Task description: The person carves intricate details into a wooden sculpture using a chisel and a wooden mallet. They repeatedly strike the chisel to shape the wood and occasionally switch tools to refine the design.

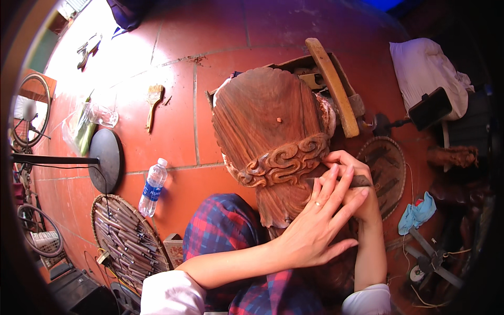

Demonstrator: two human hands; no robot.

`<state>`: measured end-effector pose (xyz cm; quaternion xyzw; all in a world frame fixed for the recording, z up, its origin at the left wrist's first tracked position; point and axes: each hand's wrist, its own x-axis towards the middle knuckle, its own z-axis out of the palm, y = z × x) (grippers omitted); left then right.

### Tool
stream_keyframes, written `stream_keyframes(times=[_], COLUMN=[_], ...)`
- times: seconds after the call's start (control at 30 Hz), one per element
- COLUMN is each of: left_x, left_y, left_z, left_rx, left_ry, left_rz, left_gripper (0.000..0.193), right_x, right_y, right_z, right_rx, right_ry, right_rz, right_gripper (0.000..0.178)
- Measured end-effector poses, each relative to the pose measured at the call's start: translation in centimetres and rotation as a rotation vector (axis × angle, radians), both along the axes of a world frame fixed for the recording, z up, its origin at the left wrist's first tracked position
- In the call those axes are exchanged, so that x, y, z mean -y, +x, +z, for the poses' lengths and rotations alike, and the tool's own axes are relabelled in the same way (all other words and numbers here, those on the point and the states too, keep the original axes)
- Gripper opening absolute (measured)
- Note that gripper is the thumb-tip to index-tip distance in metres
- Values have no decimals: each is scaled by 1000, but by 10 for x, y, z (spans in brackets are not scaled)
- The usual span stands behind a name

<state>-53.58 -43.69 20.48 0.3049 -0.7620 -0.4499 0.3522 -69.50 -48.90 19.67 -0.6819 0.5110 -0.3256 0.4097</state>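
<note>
Right now, red floor tiles (181, 118) are filling the view, and the carved wooden piece (268, 110) is sitting mid-scene, just above a plaid-covered knee (220, 223). A round basket (93, 220) of slim tools is spreading out at lower left; another basket (403, 176) is lying just beyond the right hand (366, 202). That hand is gripping a dark tool (360, 181) at the carving's lower right edge, while the left hand (312, 231) is lying over it, fingers stretched out. A wooden bar (333, 86) is leaning near the piece's upper right; a water bottle (153, 189) and a smaller brush (154, 105) are resting well to the left. Overlapping fingers are hiding most of the tool, the carving is covering much of a box (341, 71) behind it, and dark rims are swallowing the corners.
</note>
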Motion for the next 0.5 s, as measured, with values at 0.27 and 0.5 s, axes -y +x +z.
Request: stream_keyframes(times=[0.27, 0.5], left_x=[7, 19], left_y=[-4, -4], left_z=[-2, -7], left_rx=[-15, -14], left_ry=[29, -1], left_rz=[34, 52], left_gripper=[87, 88], right_x=[3, 6], right_y=[-3, 4], right_z=[0, 2], right_rx=[94, 118], right_ry=[125, 78], right_rz=[5, -42], right_gripper=[20, 14])
